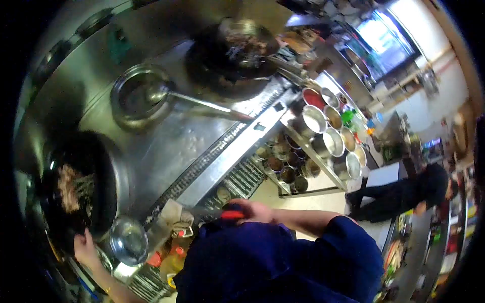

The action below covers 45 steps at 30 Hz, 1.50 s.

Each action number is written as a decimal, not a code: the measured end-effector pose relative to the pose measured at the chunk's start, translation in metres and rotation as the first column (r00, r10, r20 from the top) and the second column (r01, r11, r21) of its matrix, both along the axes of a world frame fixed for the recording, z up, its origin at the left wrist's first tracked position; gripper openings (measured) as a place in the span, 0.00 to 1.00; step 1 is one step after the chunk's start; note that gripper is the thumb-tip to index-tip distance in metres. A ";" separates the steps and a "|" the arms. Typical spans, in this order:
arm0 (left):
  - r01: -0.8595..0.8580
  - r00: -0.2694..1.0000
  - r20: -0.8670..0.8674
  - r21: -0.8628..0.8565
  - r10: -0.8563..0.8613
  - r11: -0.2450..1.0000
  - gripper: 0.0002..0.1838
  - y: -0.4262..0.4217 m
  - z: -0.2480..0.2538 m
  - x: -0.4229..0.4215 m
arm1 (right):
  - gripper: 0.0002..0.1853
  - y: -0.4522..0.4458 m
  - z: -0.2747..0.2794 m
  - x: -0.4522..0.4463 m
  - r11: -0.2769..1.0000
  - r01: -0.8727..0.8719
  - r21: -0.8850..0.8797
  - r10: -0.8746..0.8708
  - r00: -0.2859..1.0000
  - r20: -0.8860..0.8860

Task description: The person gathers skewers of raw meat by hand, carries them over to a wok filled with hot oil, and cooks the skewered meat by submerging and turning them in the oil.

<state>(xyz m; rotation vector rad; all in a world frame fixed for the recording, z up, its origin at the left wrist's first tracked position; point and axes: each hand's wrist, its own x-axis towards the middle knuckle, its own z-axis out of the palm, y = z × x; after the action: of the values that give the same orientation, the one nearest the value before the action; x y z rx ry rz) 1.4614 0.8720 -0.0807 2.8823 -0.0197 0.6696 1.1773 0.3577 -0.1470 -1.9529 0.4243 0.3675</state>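
Observation:
My left hand is at the near rim of a black wok, its fingers closed at the edge; the exact grip is partly hidden. Pieces of browned meat lie inside this wok, with a blurred wiry or stringy patch beside them. Just right of that hand is a round, shiny metal bowl. Near my waist, my right hand is closed around something red and dark, too blurred to name.
A ladle rests in a round pot set into the steel range. Another wok with food stands farther back. Several seasoning containers fill the rack at right. Bottles stand near my body. A person in dark clothes is at far right.

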 end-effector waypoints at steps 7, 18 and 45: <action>0.043 0.999 -0.024 -0.033 -0.044 0.999 0.25 0.014 0.001 0.014 | 0.18 -0.299 -0.003 -0.047 0.483 0.849 -0.213 -0.661 0.513 0.548; -0.188 0.932 -0.346 -0.201 0.110 0.962 0.13 -0.086 0.087 -0.021 | 0.11 -0.437 0.101 0.074 -0.046 0.472 -0.881 0.134 0.876 0.463; 0.208 0.978 -0.010 -0.092 -0.210 0.974 0.25 0.022 0.041 -0.001 | 0.28 0.387 0.100 0.466 -0.062 -0.644 -0.762 0.731 0.491 -0.474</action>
<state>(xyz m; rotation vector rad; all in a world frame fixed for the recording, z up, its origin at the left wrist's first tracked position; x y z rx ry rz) 1.4602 0.8939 -0.0401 2.7483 -0.2783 0.5859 1.6436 0.7450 -0.0466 -3.2220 -0.7958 0.8393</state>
